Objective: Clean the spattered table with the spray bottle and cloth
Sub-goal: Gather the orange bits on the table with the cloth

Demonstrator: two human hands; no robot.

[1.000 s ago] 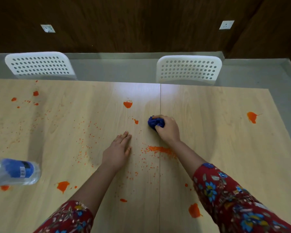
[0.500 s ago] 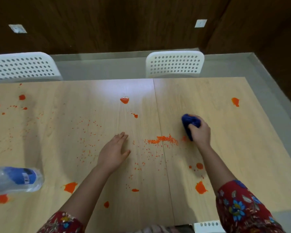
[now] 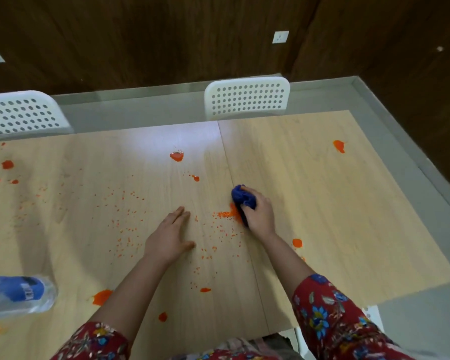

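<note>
While right hand (image 3: 260, 216) grips cloth (image 3: 242, 200) on table (image 3: 335, 203), left hand (image 3: 169, 237) flat, relaxed, edges well apart.

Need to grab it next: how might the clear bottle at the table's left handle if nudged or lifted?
The clear bottle appears to lie on its side, so a nudge would probably roll it. Its see-through plastic likely flexes under a firm squeeze. Fill level is unclear, so weight is uncertain.

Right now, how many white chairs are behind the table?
2. The left chair is behind the table at far left, cut by the frame edge; the right chair is just right of the centre seam. Others may be out of view.
</note>
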